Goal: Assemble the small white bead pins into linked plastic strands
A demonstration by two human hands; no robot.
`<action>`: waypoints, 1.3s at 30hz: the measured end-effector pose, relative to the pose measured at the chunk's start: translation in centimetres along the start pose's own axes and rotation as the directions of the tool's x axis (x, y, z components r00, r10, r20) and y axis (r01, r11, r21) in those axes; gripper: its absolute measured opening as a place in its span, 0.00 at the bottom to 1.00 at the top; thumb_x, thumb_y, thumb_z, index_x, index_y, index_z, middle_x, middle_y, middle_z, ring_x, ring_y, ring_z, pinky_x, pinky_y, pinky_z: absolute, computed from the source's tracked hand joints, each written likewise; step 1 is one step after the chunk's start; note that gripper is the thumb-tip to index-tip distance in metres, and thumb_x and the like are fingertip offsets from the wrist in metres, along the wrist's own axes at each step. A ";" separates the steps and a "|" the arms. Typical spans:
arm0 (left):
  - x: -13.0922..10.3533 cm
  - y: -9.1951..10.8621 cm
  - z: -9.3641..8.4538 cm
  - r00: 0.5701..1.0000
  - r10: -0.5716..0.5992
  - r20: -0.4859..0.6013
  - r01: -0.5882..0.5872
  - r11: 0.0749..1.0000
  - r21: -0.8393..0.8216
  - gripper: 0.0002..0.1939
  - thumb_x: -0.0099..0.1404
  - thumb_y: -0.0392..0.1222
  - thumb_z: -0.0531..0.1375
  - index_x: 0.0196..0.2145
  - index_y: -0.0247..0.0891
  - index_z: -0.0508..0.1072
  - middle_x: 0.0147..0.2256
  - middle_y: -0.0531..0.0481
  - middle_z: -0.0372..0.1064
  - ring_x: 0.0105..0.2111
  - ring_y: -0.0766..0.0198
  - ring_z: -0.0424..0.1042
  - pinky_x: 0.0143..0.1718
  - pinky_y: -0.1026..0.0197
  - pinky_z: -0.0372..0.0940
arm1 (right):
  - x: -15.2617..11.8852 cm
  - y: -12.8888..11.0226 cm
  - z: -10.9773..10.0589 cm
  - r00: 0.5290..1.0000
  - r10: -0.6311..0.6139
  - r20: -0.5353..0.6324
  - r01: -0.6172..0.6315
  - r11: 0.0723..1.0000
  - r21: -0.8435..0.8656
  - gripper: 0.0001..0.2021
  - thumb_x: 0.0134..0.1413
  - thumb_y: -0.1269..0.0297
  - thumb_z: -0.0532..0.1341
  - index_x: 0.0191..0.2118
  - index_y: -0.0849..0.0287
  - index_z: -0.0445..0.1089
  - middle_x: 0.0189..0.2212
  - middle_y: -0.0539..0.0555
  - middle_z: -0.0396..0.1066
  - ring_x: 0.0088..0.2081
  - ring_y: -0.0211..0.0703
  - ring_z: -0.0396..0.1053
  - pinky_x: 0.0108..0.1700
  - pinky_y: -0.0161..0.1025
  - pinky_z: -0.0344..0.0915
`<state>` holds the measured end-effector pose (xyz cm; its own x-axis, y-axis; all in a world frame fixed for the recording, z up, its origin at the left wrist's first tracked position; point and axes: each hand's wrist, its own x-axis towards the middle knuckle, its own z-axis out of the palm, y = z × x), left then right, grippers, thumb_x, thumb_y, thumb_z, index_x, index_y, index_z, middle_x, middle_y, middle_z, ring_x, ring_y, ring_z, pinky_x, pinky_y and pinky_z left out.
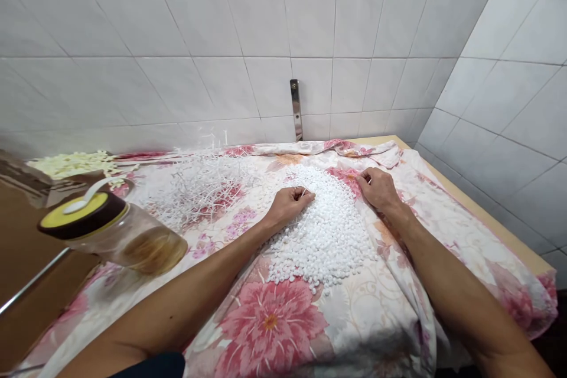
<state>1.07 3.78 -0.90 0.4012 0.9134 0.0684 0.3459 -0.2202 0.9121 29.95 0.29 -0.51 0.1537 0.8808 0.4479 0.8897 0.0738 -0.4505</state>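
A heap of small white pieces, like plastic beads or pellets (pixel 330 236), is spread on a flowered cloth (pixel 354 319). Over the heap's left side, my left hand (pixel 287 207) is closed in a pinch, with a thin white sliver showing at its fingertips. My right hand (pixel 380 189) is closed too, knuckles up, beside the heap's upper right edge and low over the cloth; whatever its fingers hold is hidden. A tangle of thin white plastic sprues (pixel 201 186) lies to the left of my left hand.
A clear bottle with brown liquid (pixel 155 248) and a yellow-and-dark lid appears tilted at the left. Behind it are pale yellow branched pieces (pixel 77 162) and a cardboard box (pixel 22 236). A metal bracket (pixel 296 109) is on the tiled wall (pixel 248 6) behind the table.
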 end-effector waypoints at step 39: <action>-0.1 0.3 -0.2 1.000 -0.007 -0.010 0.007 1.000 -0.007 0.20 0.55 0.58 0.61 0.23 0.36 0.72 0.21 0.56 0.55 0.25 0.67 0.53 0.29 0.62 0.48 | -0.3 0.5 0.9 0.994 0.087 0.067 -0.091 0.994 0.065 0.11 0.58 0.56 0.59 0.28 0.53 0.72 0.30 0.54 0.79 0.34 0.50 0.76 0.41 0.43 0.66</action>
<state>1.02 3.72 -0.57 0.3905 0.9182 0.0659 0.3424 -0.2113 0.9155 30.00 0.47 -1.57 0.2011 0.9132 0.3543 0.8422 0.0236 -0.5386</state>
